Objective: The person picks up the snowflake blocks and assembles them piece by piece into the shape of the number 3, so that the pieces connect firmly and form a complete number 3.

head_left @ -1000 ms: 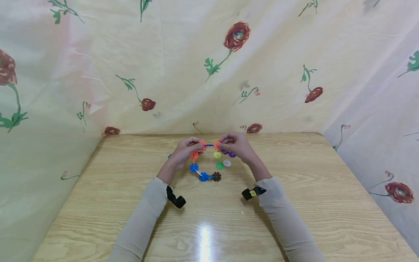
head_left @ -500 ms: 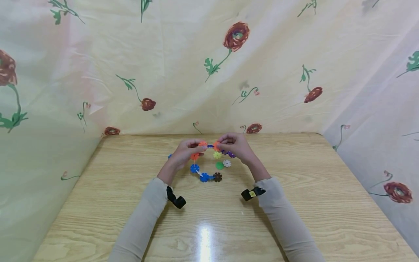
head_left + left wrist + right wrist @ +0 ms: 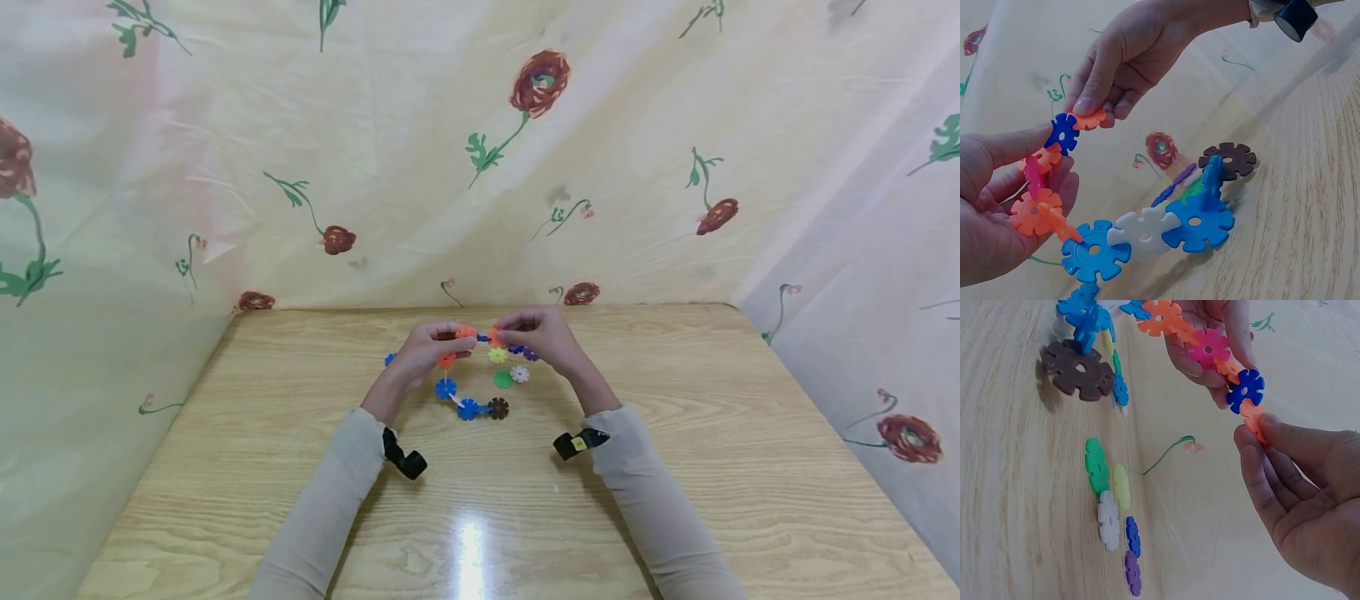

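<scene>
A chain of slotted plastic snowflake discs hangs from both hands above the far part of the table. My left hand (image 3: 423, 352) grips its upper end, thumb beside a dark blue disc (image 3: 1062, 134) and fingers behind an orange disc. Between right thumb and fingertips, my right hand (image 3: 543, 337) pinches another orange disc (image 3: 1252, 421), which is joined to the dark blue one. Below the left hand the chain runs through a pink disc (image 3: 1208, 349), orange discs, a light blue disc (image 3: 1095, 251), a white disc (image 3: 1145, 234) and more blue to a brown disc (image 3: 1229, 160).
Loose discs lie on the wooden table (image 3: 675, 500) behind the chain: green (image 3: 503, 379), white (image 3: 520, 374), yellow (image 3: 498, 355), dark blue and purple (image 3: 532, 354). A blue disc (image 3: 390, 359) shows left of the left hand. Flowered cloth (image 3: 420, 167) walls the back and sides.
Both hands stay nearly in place. The left thumb has shifted over the joint, and the dark blue disc has tilted slightly. The chain's lower end has dropped a little toward me.
</scene>
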Available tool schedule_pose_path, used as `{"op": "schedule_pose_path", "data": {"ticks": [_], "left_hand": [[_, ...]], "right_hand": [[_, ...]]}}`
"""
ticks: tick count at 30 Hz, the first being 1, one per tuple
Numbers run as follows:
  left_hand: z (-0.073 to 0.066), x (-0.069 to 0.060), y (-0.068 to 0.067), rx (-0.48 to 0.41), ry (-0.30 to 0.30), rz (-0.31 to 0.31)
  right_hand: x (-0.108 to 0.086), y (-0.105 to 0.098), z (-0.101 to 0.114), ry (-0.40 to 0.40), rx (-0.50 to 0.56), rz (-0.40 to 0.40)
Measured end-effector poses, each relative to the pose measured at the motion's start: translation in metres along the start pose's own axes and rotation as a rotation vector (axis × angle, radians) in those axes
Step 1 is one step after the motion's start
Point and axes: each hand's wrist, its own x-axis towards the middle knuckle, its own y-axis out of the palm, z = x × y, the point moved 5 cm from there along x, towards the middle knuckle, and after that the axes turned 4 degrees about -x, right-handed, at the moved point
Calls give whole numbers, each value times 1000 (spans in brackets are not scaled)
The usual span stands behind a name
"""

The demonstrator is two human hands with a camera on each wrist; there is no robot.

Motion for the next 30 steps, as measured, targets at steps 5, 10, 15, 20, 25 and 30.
{"op": "schedule_pose_path", "data": {"ticks": [5, 10, 15, 20, 25, 30], "left_hand": [[-2, -3, 1, 17, -3, -4], [-3, -3, 0, 20, -13, -17], [-2, -3, 1, 27, -14, -19], [-3, -3, 1, 24, -21, -34], [-4, -3, 4, -5, -13, -25], [-6, -2, 3, -30, -21, -24]], "right_hand": [[-1, 0, 3, -20, -20, 7], [-1, 1, 4, -36, -43, -5], [1, 3, 2, -39, -49, -11], [2, 4, 1, -15, -40, -37], [2, 6, 0, 18, 7, -92], [3, 9, -1, 9, 47, -131]]}}
